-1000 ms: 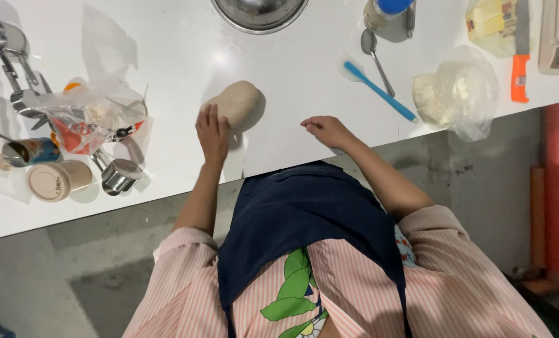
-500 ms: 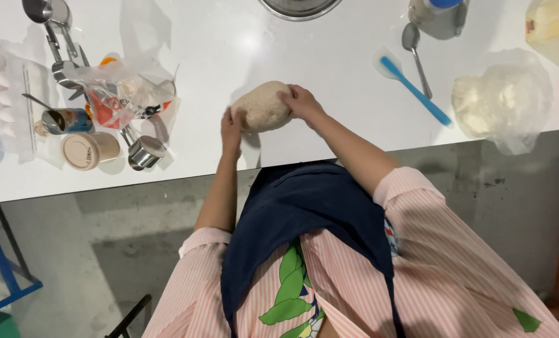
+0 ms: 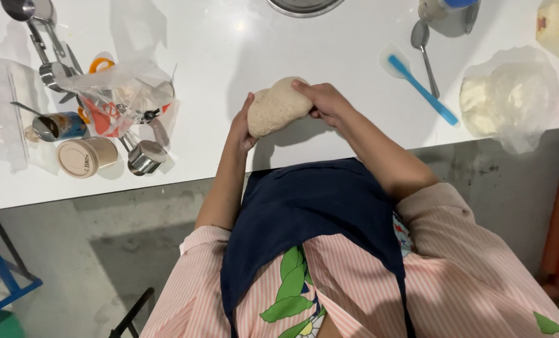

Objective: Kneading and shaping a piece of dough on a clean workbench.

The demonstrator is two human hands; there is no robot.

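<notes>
Near the front edge of the white bench [image 3: 229, 37], both hands hold the dough ball [image 3: 278, 106]: the left hand [image 3: 242, 124] cups its side, the right hand [image 3: 320, 100] wraps over the top. Shaping it well probably calls for even pressure, turning it, and keeping it from the edge.

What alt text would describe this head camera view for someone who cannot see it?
Seen from above, a person's left hand and right hand hold a lump of dough over a white table. Measuring cups lie to the left, a blue spatula to the right.
</notes>
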